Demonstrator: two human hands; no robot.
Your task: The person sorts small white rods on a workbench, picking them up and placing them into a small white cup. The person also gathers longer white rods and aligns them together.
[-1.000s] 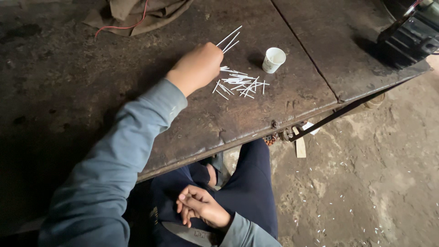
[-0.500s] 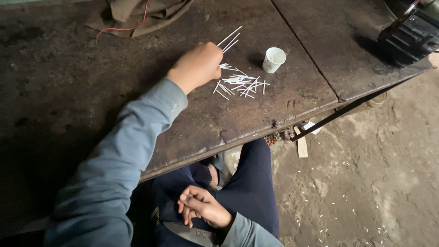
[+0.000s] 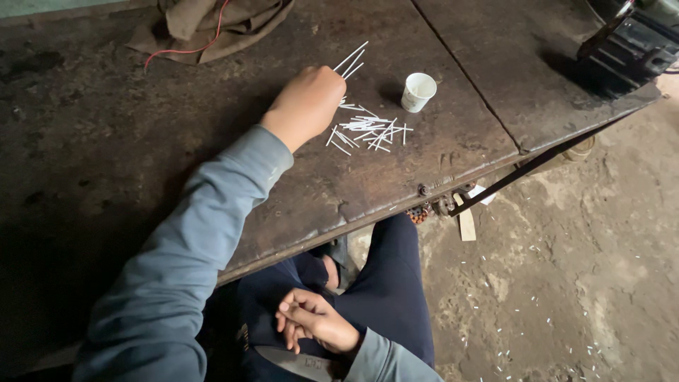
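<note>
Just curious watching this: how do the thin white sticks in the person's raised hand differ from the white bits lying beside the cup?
The sticks in the left hand are long, few, and fan upward out of the fist's grip. The pieces on the table are shorter, many, and lie flat in a loose scatter beside the paper cup. Both are thin, straight and white.

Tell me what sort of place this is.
Probably a rough workshop: a worn, stained metal workbench, a dark machine at its far corner, and a dirt floor littered with small white offcuts.
</note>
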